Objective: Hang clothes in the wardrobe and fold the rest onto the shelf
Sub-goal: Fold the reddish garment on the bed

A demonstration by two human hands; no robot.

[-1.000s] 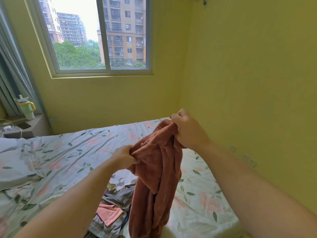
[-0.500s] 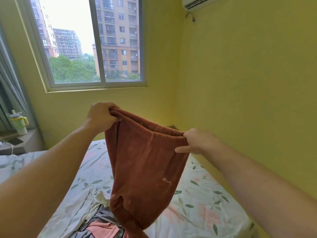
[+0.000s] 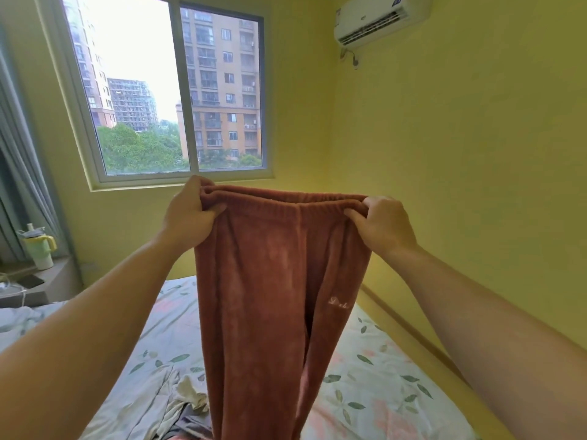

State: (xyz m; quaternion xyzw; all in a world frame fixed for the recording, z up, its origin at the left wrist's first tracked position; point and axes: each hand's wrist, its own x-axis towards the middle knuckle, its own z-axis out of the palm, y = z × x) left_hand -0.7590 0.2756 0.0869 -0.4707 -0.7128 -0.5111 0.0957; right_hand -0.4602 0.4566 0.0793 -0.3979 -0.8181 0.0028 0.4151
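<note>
**Bed carrying loose laundry**

The bed is standing along the yellow wall, and a sheet printed with green leaves and pink flowers is covering it. A crumpled pale cloth and a grey garment are lying on the sheet at the near edge of the view, touching each other. Rumpled bedding is lying at the left side. Beside the bed, a grey ledge is carrying a green tumbler with a yellow handle and a dark phone.

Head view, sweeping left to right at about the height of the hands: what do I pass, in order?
green tumbler on the side ledge → left hand gripping the waistband → brown trousers held up over the bed → right hand gripping the other end of the waistband → yellow wall
</note>
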